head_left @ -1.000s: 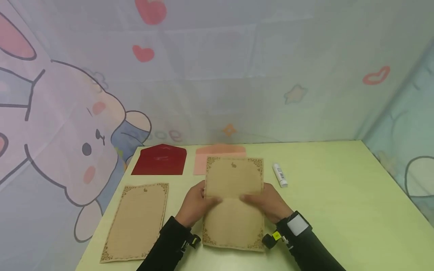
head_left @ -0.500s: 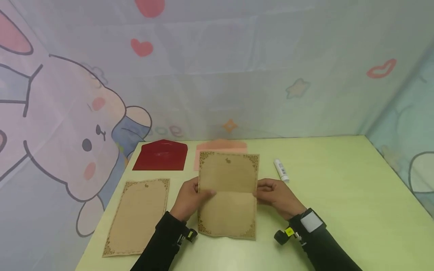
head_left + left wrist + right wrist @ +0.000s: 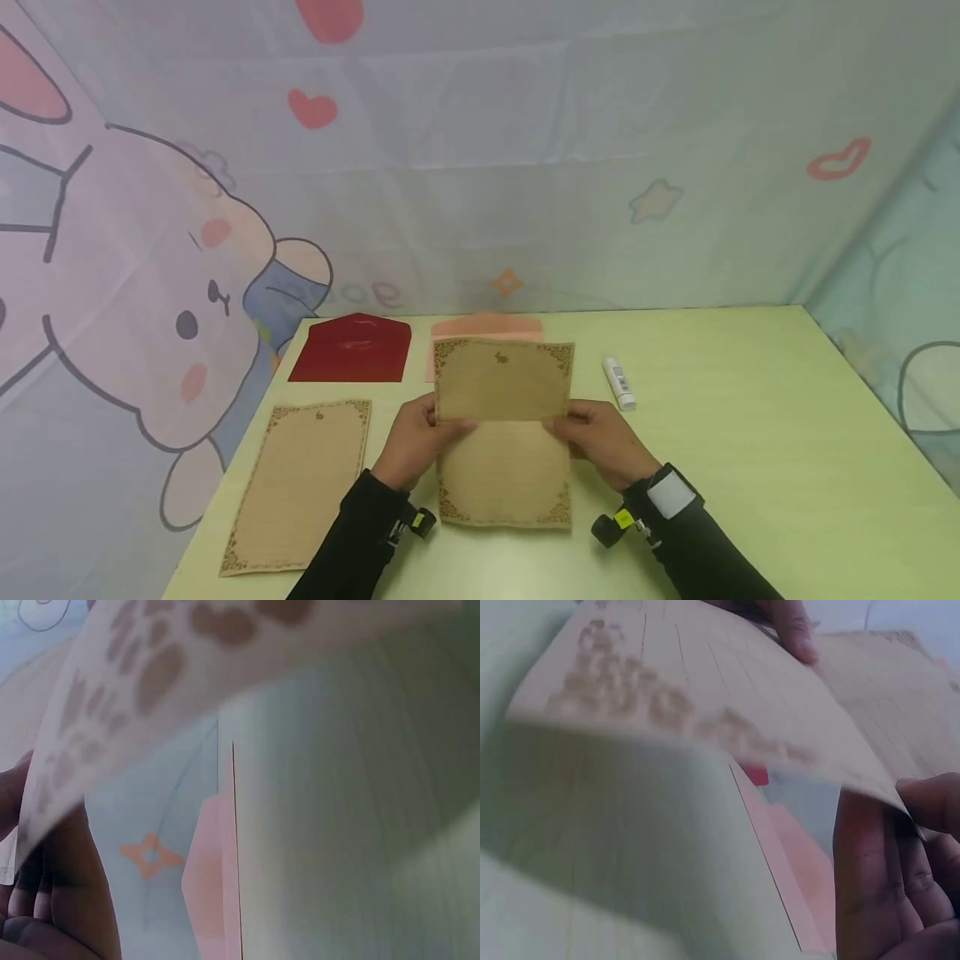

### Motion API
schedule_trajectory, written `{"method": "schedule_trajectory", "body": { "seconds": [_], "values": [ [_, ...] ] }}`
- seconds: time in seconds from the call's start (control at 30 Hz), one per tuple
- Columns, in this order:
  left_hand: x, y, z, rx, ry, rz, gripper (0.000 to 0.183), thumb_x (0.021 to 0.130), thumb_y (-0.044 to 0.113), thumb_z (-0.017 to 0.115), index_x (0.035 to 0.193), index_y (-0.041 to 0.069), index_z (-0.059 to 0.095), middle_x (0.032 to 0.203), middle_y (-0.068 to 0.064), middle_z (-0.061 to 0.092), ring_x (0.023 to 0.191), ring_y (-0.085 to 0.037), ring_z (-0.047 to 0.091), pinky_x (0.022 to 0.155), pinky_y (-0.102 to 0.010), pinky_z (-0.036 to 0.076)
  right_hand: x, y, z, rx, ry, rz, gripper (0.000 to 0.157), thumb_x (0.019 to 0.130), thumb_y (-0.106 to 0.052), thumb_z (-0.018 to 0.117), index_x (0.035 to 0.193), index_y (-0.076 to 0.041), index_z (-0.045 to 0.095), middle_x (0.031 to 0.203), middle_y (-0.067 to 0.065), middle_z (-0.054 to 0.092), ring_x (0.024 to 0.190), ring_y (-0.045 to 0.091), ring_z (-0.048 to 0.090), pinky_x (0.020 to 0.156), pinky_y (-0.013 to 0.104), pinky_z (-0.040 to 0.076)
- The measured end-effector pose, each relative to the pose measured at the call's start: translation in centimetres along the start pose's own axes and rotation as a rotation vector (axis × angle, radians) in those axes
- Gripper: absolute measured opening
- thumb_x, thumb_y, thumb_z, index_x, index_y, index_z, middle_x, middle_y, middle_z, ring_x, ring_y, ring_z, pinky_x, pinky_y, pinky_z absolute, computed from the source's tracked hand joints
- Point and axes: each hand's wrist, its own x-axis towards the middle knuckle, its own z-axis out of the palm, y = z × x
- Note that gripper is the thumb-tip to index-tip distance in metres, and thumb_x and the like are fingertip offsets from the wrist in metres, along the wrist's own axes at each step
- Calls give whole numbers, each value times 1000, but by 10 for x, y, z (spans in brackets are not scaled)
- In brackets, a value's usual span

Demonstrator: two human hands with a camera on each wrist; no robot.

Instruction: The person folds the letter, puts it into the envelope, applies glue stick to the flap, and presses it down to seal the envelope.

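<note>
Held up over the table is a tan sheet of letter paper (image 3: 502, 479) with brown patterned corners, ruled lines and a small rabbit at the top. A crease runs across its middle, and the upper half leans at a different angle from the lower. At the left end of the crease, my left hand (image 3: 412, 437) pinches the edge, thumb in front and fingers behind. My right hand (image 3: 609, 437) pinches the opposite edge the same way. The right wrist view shows the sheet (image 3: 727, 682) bent between the thumb and fingers of my right hand (image 3: 889, 877).
A second matching sheet of letter paper (image 3: 300, 483) lies flat at the left. Behind are a red envelope (image 3: 351, 354) and a pink envelope (image 3: 487, 325), partly covered by the held sheet. A white glue stick (image 3: 618, 383) lies on the pale green table (image 3: 750, 433) at the right.
The right hand let its thumb slide out to the sheet's edge, then brought it back over the front at the crease. The sheet has shifted slightly left and its fold shows more sharply.
</note>
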Motion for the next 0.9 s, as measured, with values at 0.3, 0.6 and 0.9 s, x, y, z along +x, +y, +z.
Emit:
{"method": "schedule_trajectory", "body": {
  "seconds": [0.3, 0.6, 0.9],
  "values": [
    [1, 0, -14, 41, -89, -3, 33, 111, 10, 72, 138, -8, 73, 115, -19, 87, 90, -9, 81, 78, -27, 66, -5, 2, -16, 43, 44, -21, 22, 111, -9, 69, 130, 2, 74, 106, -10, 77, 94, 5, 78, 86, 27, 69],
    [3, -9, -27, -17, -269, 17, 40, 115, 3, 52, 152, -7, 65, 122, -14, 83, 92, -8, 81, 83, -30, 70, -8, -4, -27, 59, 60, -63, 22, 114, -7, 64, 124, -10, 83, 112, -14, 79, 100, 3, 75, 85, 25, 67],
    [-6, -10, -19, 30, -217, 8, 33, 116, 16, 60, 142, 1, 75, 122, -5, 82, 95, -9, 76, 77, -29, 68, -13, 0, -24, -113, 74, -51, 31, 111, -15, 71, 132, 9, 74, 115, 1, 78, 99, 13, 74, 85, 34, 69]
  ]
}}
